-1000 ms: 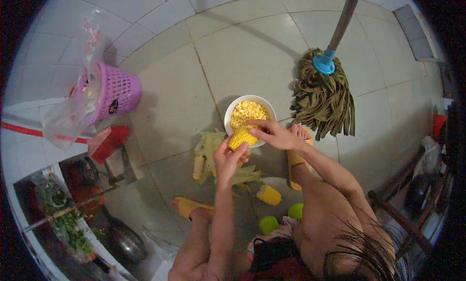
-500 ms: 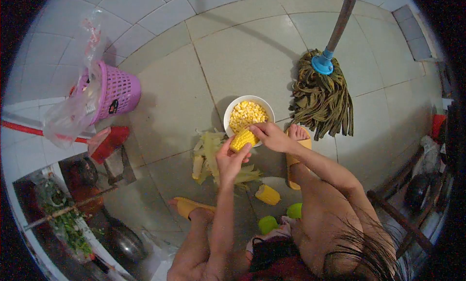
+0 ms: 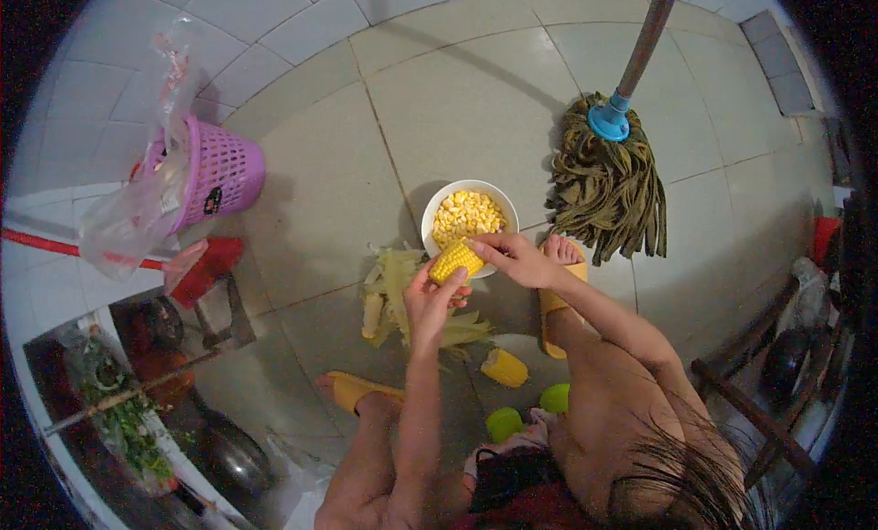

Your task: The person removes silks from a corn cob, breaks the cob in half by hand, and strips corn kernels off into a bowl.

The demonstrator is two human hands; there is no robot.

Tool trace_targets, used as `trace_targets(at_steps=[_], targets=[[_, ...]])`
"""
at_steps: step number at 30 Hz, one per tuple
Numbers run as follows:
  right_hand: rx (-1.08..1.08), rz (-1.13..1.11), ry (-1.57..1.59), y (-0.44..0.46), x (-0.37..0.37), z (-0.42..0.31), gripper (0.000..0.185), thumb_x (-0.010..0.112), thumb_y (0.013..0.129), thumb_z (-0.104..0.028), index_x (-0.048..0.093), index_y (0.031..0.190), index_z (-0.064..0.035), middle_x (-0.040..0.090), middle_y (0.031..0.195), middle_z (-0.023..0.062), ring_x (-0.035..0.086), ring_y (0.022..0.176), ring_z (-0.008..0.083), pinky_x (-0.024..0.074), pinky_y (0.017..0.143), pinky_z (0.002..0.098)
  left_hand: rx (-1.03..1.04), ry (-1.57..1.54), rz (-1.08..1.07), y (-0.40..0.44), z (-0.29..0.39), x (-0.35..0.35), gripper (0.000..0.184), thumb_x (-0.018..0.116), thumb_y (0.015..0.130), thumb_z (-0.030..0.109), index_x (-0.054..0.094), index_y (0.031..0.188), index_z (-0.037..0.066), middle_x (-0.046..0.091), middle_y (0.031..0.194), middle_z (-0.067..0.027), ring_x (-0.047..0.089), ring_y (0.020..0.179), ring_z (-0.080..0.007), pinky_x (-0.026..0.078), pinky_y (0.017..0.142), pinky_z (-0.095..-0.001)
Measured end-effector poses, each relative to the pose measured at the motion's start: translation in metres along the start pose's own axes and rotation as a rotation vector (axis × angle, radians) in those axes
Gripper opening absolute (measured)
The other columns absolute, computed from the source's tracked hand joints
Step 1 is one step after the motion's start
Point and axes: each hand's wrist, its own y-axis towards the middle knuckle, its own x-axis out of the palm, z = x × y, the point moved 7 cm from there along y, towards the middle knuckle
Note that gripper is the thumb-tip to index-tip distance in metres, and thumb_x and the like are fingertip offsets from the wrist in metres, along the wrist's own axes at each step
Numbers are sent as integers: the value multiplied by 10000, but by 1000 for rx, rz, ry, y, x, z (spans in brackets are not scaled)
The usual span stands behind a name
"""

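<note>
A piece of corn cob [image 3: 453,261] with yellow kernels is gripped by my left hand [image 3: 432,294], fingers wrapped round its near side. My right hand [image 3: 514,258] is closed at the cob's right end, thumb pressed against the kernels; its other fingers are partly hidden. Just beyond both hands a white bowl [image 3: 508,207] stands on the floor, holding loose corn kernels [image 3: 467,214]. Pale green corn husks [image 3: 395,288] lie to the left of the bowl, partly behind my left hand. Another piece of corn [image 3: 505,367] rests on the floor closer to me.
A mop [image 3: 611,178] stands right of the bowl. On the left are a purple basket [image 3: 224,171] with a plastic bag and a red dustpan [image 3: 207,269]. Leafy greens [image 3: 123,416] lie on a lower-left shelf. My feet in yellow slippers [image 3: 358,390] flank the husks and bowl.
The corn cob and both hands have shifted very slightly, with the cob tilted a little differently. The bowl, husks and other corn piece stay where they were.
</note>
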Motion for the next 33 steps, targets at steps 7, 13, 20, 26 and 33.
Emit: trace_targets(at_steps=[7, 13, 20, 26, 33], targets=[[13, 45, -133, 2, -4, -5, 343, 415, 904, -268, 574, 947, 32, 588, 714, 162, 558, 645, 206, 452, 630, 311, 102, 26, -26, -3, 7, 5, 468, 671, 738, 86, 472, 1146, -25, 609, 872, -81, 593, 604, -112, 465, 471, -195], [88, 145, 38, 3, -3, 9, 379, 410, 903, -297, 586, 854, 35, 566, 618, 63, 506, 548, 153, 420, 529, 319, 110, 27, -19, -4, 6, 5, 466, 671, 736, 75, 472, 1145, -26, 608, 879, -79, 589, 614, -108, 470, 481, -195], [289, 3, 226, 5, -3, 13, 359, 488, 876, -321, 593, 989, 4, 478, 586, -23, 425, 526, 74, 353, 469, 234, 12, -28, 3, -2, 2, 1, 458, 673, 743, 140, 483, 1134, -6, 604, 879, -80, 599, 626, -127, 460, 474, -203], [-75, 95, 83, 3, -1, -6, 331, 477, 887, -284, 584, 1019, 1, 512, 633, -17, 464, 619, 72, 394, 533, 250, -2, -70, -8, -1, 0, 1, 449, 676, 740, 143, 490, 1123, -1, 603, 872, -81, 600, 603, -133, 458, 471, -207], [331, 44, 252, 5, -4, 21, 365, 459, 892, -322, 602, 933, 11, 518, 640, -11, 460, 603, 60, 386, 513, 227, 32, -50, -34, -2, 3, 1, 483, 682, 728, 115, 477, 1152, 11, 604, 897, -64, 596, 640, -115, 458, 492, -198]])
